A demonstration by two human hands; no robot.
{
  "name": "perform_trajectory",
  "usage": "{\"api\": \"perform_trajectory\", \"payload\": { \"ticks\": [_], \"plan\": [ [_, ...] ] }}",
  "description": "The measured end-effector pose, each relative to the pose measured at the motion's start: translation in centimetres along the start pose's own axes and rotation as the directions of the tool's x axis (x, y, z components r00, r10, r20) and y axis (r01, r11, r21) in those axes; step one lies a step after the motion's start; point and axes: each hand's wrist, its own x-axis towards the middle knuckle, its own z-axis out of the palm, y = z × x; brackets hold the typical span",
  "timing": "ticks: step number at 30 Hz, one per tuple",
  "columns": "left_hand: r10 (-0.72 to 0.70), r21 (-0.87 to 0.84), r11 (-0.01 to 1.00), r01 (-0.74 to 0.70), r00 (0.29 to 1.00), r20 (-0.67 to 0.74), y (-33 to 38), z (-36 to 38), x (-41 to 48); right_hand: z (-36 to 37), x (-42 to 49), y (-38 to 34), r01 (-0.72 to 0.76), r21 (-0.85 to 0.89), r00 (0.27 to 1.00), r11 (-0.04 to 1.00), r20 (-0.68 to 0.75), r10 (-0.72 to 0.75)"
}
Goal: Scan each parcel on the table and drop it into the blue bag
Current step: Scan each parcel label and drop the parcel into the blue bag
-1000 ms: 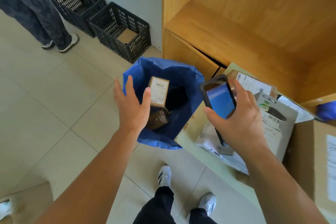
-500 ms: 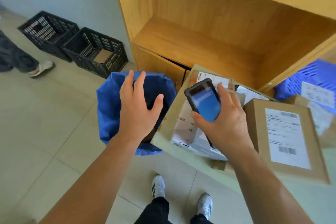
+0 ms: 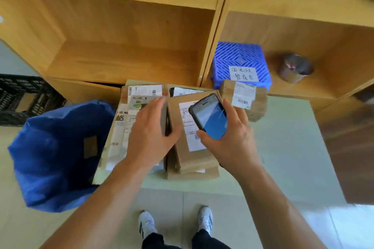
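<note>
Half of parcel label behind phone

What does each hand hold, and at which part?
Right hand holds the phone by its lower sides; left hand grips the brown box at its left edge.
</note>
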Motion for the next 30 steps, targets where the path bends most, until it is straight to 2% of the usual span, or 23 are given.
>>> {"api": "perform_trajectory", "payload": {
  "ticks": [6,13,17,21,25,30],
  "plan": [
    [0.070,0.047,0.996,-0.072,0.997,0.038,3.6,4.6,-0.4,-2.6,0.5,5.2,-0.055,-0.024,0.998,0.998,-0.016,0.054],
    [0.019,0.219,0.974,-0.057,0.985,0.171,2.8,6.5,-3.2,-2.4,0.9,7.0,-0.077,-0.005,0.997,0.997,0.001,0.077],
    [-0.025,0.148,0.989,0.001,0.987,0.159,1.1,6.6,-5.4,-1.4,0.4,7.0,-0.073,0.018,0.997,0.997,0.010,0.072],
    [-0.042,0.095,0.995,0.020,0.972,0.230,0.4,7.2,-6.7,-1.1,-0.1,6.7,-0.083,0.003,0.996,0.997,0.023,0.083],
    [0.010,0.053,0.998,-0.018,0.990,0.144,-0.2,7.9,-6.4,-1.5,-0.4,6.4,-0.092,-0.033,0.995,0.995,0.024,0.093],
    [0.122,0.079,0.989,-0.124,0.992,0.027,-0.8,7.8,-5.1,-2.4,-0.6,5.9,-0.092,-0.037,0.996,0.995,-0.009,0.092]
  ]
}}
